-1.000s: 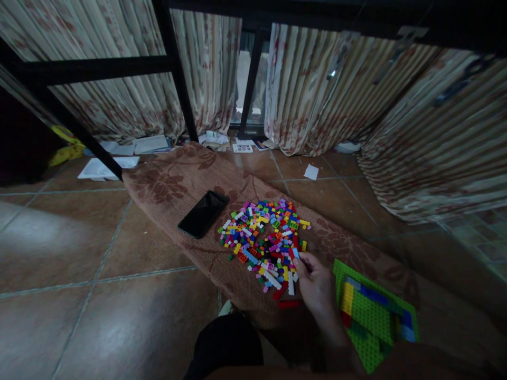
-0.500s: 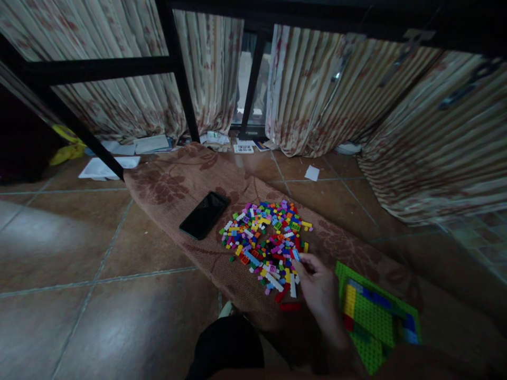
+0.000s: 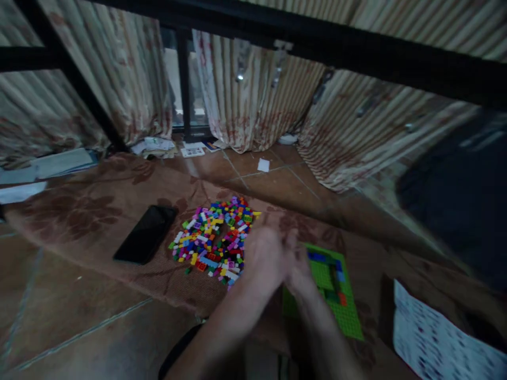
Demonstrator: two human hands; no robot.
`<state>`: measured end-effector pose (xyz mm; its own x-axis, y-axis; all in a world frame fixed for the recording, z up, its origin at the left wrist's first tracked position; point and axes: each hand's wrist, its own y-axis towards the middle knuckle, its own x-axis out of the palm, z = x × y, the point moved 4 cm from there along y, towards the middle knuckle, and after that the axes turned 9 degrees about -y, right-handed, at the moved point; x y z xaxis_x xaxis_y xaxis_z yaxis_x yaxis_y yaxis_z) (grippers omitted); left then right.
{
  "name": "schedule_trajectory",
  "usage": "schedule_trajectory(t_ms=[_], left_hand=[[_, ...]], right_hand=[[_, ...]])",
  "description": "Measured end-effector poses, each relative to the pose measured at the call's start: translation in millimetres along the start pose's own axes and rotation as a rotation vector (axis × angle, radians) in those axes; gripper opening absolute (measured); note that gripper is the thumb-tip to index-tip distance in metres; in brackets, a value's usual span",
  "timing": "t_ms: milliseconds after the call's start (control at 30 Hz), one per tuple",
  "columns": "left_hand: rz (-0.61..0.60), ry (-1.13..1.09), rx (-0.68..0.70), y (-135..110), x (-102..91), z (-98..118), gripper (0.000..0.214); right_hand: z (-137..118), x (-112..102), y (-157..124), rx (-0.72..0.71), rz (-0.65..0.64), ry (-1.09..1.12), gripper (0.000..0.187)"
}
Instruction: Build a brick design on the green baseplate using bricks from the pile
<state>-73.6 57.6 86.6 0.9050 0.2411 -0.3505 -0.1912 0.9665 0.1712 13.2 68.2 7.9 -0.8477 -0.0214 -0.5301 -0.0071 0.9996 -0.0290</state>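
Note:
My left hand point(image 3: 265, 255) and my right hand point(image 3: 294, 264) are close together between the brick pile and the baseplate. Motion smears both, so I cannot make out their fingers or anything between them. To the left of my left hand lies a loose pile of small coloured toy bricks point(image 3: 202, 238), partly covered by that hand. My right hand overlaps the left part of a green baseplate point(image 3: 348, 319). Blue bricks point(image 3: 321, 258) run along its far side, and an orange brick point(image 3: 343, 299) sits near its right side.
A black phone point(image 3: 146, 235) lies left of the pile on the brown patterned cloth point(image 3: 87, 211). At the right is a printed sheet point(image 3: 439, 338). Papers point(image 3: 154, 146) lie on the tiled floor by the curtains point(image 3: 253, 100). A dark bar point(image 3: 317, 45) crosses above.
The view has swung right, bringing the printed sheet in. Earlier, one hand was at the pile's right edge with a light-blue brick at its fingertips; now both hands are together beside the baseplate.

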Motion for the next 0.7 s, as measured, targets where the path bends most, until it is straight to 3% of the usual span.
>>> schedule_trajectory(t_ms=[100,200,467,700], left_hand=[[-0.130,0.156,-0.015,13.2,-5.2,-9.5,0.023],[-0.201,0.060,-0.009,12.6,-1.7,-10.6,0.023],[-0.126,-0.201,0.110,6.1,19.5,-3.9,0.021],[-0.149,-0.483,0.011,-2.5,42.2,2.1,0.020]], right_hand=[[-6.0,-20.4,5.6,-0.051,-0.017,0.434,0.030],[-11.8,-35.3,7.3,-0.090,-0.077,0.661,0.029],[-9.6,-59.1,1.0,-0.135,0.001,0.684,0.025],[6.4,-74.0,-6.0,-0.117,0.043,0.697,0.024]])
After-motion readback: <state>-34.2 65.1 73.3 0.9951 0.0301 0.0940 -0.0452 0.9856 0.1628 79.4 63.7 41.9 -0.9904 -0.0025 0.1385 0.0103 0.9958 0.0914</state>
